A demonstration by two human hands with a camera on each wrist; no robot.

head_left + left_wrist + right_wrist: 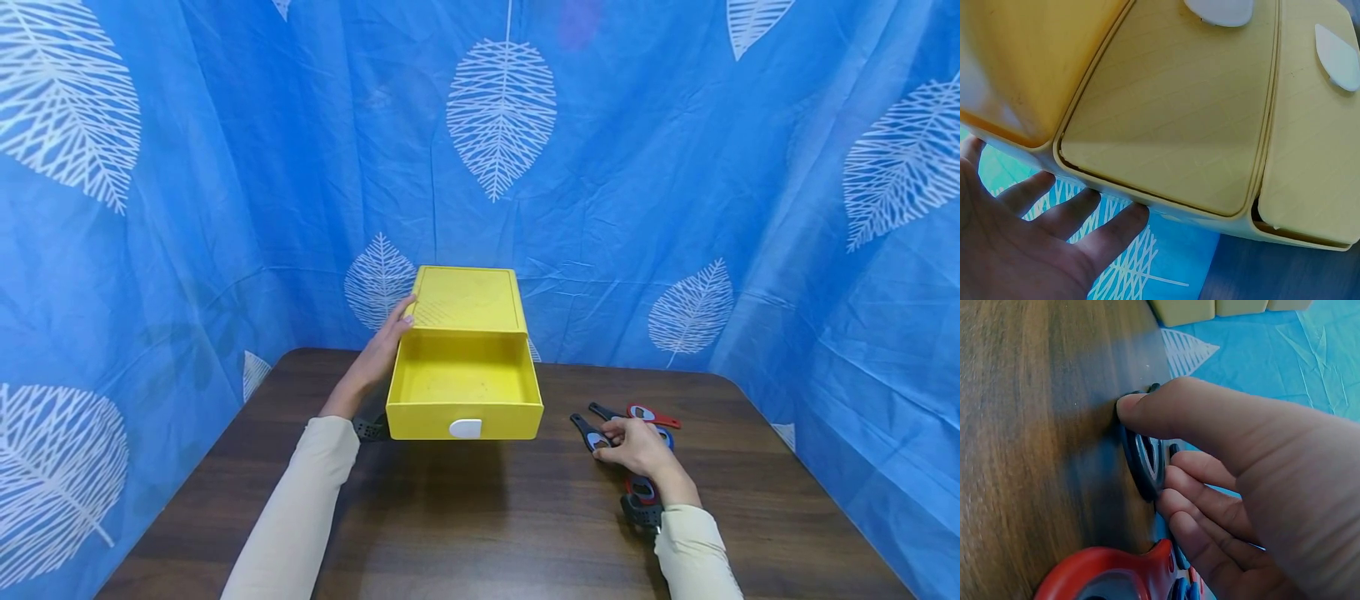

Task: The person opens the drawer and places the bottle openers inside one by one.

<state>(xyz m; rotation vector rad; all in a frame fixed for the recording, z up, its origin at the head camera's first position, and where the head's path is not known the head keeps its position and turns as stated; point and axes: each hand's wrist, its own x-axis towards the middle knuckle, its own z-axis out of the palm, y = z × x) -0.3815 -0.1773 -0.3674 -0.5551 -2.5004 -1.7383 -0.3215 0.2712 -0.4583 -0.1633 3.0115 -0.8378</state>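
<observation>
A yellow drawer cabinet [468, 300] stands at the table's back with its top drawer [465, 421] pulled out and bare inside. My left hand [382, 354] rests along the cabinet's left side, fingers spread and nearly straight against the edge in the left wrist view. To the right, my right hand [637, 446] is low over the table. Its thumb and fingers pinch the head of a black bottle opener [1138, 465], whose dark handle points away to the back left. Another black handle [603, 411] lies just behind it, partly hidden by the fingers.
A red bottle opener [660, 417] lies beyond my right hand, with a blue one [665, 437] beside it. Another red one [640, 487] is partly under the wrist. Blue leaf-print cloth [600, 208] hangs behind the brown table [570, 542].
</observation>
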